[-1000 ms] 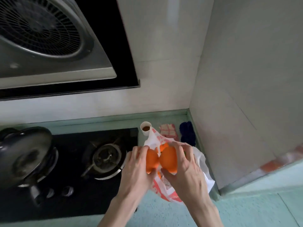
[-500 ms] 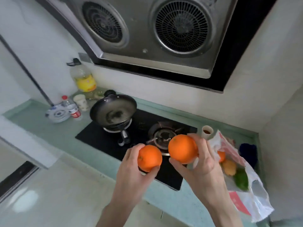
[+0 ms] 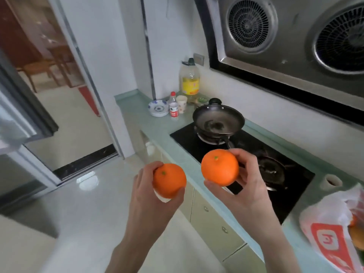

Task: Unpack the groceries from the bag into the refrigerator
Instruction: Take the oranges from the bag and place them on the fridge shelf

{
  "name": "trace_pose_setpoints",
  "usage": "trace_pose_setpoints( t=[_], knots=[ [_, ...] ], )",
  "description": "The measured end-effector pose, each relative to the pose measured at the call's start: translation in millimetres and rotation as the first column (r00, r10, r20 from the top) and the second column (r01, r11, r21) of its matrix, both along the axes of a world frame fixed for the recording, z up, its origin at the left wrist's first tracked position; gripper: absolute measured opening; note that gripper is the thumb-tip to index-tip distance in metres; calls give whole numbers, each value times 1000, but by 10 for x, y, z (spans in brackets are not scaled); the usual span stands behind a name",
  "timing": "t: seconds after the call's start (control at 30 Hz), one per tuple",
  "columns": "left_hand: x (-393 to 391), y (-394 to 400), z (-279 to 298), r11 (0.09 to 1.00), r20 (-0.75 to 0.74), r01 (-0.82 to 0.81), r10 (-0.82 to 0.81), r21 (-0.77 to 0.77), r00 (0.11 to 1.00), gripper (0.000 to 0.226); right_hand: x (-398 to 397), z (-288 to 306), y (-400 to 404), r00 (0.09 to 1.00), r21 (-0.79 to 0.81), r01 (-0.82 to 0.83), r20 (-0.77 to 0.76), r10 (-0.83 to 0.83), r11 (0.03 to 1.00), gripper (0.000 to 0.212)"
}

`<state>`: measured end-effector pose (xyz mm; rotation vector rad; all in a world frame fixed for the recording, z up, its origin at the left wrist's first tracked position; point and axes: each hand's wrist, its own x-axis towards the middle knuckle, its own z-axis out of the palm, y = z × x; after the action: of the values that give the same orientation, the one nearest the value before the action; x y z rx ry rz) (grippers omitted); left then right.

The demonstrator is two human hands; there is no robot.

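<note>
Holding one orange each: our left hand [image 3: 149,196] curls fingers round the left orange [image 3: 169,180], our right hand [image 3: 246,186] grips the right orange [image 3: 219,167], both above the counter edge [image 3: 189,164]. Grocery bag [image 3: 331,233] lies on the counter, far right.

Counting the kitchen things

Two hands [image 3: 153,196] [image 3: 250,186], two oranges [image 3: 169,180] [image 3: 220,167], one bag [image 3: 331,229], one black pan [image 3: 218,122], two round fans [image 3: 248,23] [image 3: 342,38], two bottles [image 3: 189,79] [image 3: 173,107], two cups [image 3: 181,104] [image 3: 332,182] and one bowl [image 3: 158,108] on the table [image 3: 157,131].
</note>
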<state>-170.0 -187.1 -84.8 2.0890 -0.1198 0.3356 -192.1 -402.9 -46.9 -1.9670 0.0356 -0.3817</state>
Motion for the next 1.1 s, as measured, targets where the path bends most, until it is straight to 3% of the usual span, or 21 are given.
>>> trace_pose_setpoints(
  t=[0.27,0.37,0.57,0.73,1.1],
  knots=[
    [-317,1003,183,953,102,-303,304,-26,947,81,215,111,1029,949,147,-311,4,314,939,74],
    [-398,1325,233,904,84,-417,424,-95,902,91,376,126,1425,908,139,-417,28,417,898,77],
    [-430,2075,327,794,75,-603,608,-78,790,76,837,96,2342,802,62,-598,49,596,799,87],
    [-304,2652,428,695,101,-718,718,-44,689,76,1281,131,3090,699,79,-715,65,712,694,87],
    [41,3342,691,516,204,-845,850,-138,486,63,2013,287,4276,466,154,-881,120,877,447,76]
  ],
)
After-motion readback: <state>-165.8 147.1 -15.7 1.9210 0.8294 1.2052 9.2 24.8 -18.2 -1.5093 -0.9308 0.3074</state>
